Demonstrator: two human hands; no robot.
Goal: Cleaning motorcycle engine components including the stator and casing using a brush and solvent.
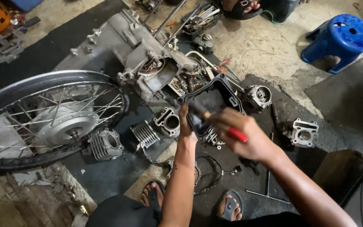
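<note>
My left hand [185, 125] grips the near edge of a black, box-shaped plastic cover [212, 101] and holds it up, open side towards me. My right hand [242, 134] is closed on a brush with a red handle [236, 134]; its dark bristle end [200, 111] lies inside the cover and looks blurred. Both hands are above a dark mat [110, 172] strewn with engine parts.
A grey engine case [135, 46] lies beyond the cover, a spoked wheel [43, 117] at left. Finned cylinders [105, 144], a cylinder head [259, 96], a gasket-faced part [303, 133] and a T-handle wrench [268, 185] lie around. A blue stool [340, 40] stands far right. My sandalled feet [230, 206] are below.
</note>
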